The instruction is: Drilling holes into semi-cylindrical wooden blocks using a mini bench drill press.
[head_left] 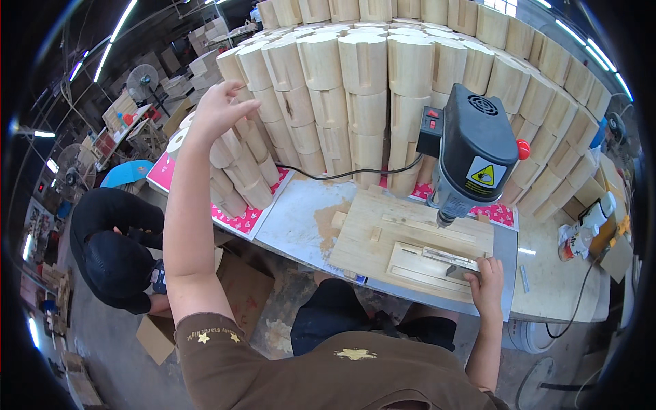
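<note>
My left hand [222, 109] is raised on an outstretched arm in front of the stacked wooden cylinders [362, 61]. Its thumb and fingers are apart, with nothing between them. At the front right, my right hand [486, 281] closes on the right end of a narrow metal bar [444, 257], whose exact kind I cannot make out. The bar lies over a slim wooden fixture [410, 263] fixed on a pale wooden board [362, 232]. Above that board stands a black bench drill [478, 137], its chuck [445, 217] pointing down, apart from my right hand.
Tall rows of cylinders wall off the table's back. A black cable [328, 178] runs left from the drill. On the right are a bottle [572, 246] and cardboard [618, 256]. At left, a person in black [113, 239] bends near an open carton [239, 287].
</note>
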{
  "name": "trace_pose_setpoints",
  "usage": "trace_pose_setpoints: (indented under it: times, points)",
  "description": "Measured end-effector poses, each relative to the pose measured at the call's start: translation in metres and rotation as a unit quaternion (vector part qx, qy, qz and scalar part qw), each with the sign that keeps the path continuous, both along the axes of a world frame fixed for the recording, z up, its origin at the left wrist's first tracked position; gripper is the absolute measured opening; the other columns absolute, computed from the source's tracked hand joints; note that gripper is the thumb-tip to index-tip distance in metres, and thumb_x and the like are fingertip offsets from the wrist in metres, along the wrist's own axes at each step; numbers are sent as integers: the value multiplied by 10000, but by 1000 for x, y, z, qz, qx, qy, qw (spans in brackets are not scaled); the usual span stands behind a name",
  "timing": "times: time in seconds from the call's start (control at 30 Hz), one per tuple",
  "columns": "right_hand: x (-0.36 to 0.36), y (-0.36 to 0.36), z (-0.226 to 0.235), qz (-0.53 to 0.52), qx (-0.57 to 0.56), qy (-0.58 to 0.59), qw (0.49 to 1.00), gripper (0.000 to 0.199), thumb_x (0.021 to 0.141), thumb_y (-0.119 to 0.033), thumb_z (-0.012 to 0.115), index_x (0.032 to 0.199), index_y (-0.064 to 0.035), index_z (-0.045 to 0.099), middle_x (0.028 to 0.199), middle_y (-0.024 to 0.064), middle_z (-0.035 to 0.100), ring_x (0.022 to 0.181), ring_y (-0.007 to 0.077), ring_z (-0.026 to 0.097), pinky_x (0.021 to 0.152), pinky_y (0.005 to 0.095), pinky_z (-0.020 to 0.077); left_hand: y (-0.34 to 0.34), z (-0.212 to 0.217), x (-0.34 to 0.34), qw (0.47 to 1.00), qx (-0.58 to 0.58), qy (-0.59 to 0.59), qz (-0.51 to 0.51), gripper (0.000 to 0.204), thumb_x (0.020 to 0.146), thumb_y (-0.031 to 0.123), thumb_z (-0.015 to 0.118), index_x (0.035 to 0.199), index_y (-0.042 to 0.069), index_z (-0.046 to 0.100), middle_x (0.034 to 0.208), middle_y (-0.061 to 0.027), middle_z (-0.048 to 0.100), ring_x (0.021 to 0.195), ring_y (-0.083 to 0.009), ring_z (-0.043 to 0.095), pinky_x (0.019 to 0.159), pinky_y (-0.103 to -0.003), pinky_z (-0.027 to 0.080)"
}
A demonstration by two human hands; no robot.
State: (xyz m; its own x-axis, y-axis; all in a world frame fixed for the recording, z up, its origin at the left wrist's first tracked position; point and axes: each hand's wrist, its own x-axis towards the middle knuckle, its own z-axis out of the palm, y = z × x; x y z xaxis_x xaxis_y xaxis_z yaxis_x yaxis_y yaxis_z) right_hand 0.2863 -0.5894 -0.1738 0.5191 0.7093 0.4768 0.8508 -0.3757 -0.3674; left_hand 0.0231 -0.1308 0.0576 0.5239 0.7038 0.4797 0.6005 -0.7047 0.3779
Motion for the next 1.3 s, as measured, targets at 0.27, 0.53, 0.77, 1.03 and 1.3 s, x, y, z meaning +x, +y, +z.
trace_pose_setpoints:
  times: [0.27,0.53,0.77,1.03,1.3]
  points:
    - [0,0,0,-8,3,12,1000,338,602,-48,708,899,-16,551,829,136,505,791,335,458,700,410,372,-42,10,126,984,19,-106,-140,747,672,404,767,1236,-7,501,1088,-167,554,928,-189,567,790,-295,474]
    - [1,2,-2,-4,11,2,1000,327,597,-70,722,873,-22,554,824,126,511,802,331,466,709,409,374,-61,-4,206,975,197,-102,34,744,615,495,761,1214,116,534,1213,-134,428,1121,-284,438,924,-379,408]
    - [1,-4,-4,-17,9,4,1000,335,596,-97,729,874,-29,555,838,124,517,818,326,478,718,406,384,-92,25,238,959,279,9,-49,722,618,593,705,1173,149,577,1145,-93,509,1148,-252,382,939,-431,297]
    - [0,-1,-1,-9,18,0,1000,326,604,-102,723,877,-38,555,851,117,526,825,321,484,716,408,387,-115,23,275,970,226,82,18,738,635,618,668,1164,114,567,1135,-110,571,1102,-277,494,884,-437,311]
    - [0,0,-4,-6,22,-1,1000,326,607,-106,723,879,-30,560,845,118,528,822,318,483,715,403,388,-112,34,259,977,206,13,50,714,672,652,618,1154,128,577,1117,-133,580,1067,-261,537,879,-461,337]
